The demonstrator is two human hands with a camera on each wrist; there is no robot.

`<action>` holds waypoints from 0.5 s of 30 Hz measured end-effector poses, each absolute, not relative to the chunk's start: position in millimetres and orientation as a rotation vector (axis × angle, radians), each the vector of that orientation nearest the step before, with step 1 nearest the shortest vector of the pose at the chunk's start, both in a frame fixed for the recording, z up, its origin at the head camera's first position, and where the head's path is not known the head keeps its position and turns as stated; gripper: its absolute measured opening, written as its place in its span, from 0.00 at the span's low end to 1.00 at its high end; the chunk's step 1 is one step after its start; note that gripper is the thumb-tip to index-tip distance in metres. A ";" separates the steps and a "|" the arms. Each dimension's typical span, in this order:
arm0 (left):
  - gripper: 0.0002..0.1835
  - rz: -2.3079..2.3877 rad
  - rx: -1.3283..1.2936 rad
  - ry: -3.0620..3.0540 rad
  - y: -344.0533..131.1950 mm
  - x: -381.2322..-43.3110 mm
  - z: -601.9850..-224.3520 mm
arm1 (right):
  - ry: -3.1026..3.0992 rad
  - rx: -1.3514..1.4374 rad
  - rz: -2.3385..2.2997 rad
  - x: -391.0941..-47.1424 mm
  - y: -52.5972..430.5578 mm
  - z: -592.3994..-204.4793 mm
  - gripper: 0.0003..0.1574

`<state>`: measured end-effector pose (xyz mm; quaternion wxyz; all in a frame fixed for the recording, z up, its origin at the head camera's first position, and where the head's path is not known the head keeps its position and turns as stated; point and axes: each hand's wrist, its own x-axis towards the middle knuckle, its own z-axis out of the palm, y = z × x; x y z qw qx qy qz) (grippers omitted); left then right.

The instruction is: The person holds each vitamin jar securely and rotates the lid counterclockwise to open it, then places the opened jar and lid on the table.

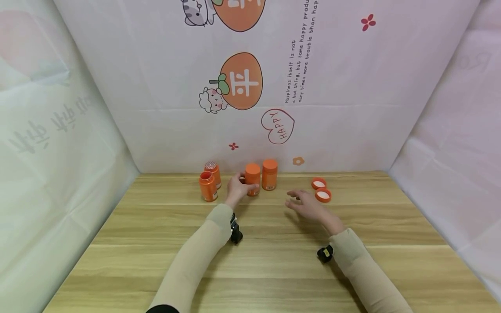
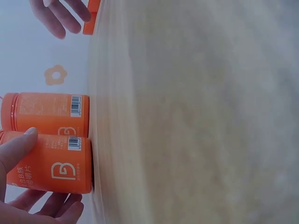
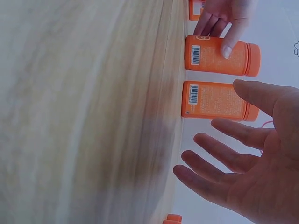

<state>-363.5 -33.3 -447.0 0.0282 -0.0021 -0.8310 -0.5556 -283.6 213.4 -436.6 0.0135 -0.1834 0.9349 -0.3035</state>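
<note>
My left hand (image 1: 238, 188) grips an orange pill bottle (image 1: 252, 170) with its lid on. In the left wrist view the thumb lies across the label of this bottle (image 2: 60, 163), and the other fingers are on its far side. Just to its right stands a second capped pill bottle (image 1: 269, 174), upright on the table. My right hand (image 1: 307, 205) is held to the right of both bottles with its fingers spread and nothing in them. In the right wrist view this hand (image 3: 252, 163) is nearest the second bottle (image 3: 215, 100); I cannot tell whether they touch.
Two uncapped orange bottles stand at the left: the front one (image 1: 208, 188) shows its open mouth, the rear one (image 1: 212, 168) a silvery top. Two orange lids (image 1: 323, 195) lie inside-up at the right. Behind the wooden table (image 1: 274, 278) rises a printed white sheet (image 1: 176, 108).
</note>
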 end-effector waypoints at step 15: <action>0.25 -1.722 -0.076 -2.596 -29.8 -343.6 -438.7 | 2.905 -0.534 -0.945 -282.5 211.6 -436.3 0.36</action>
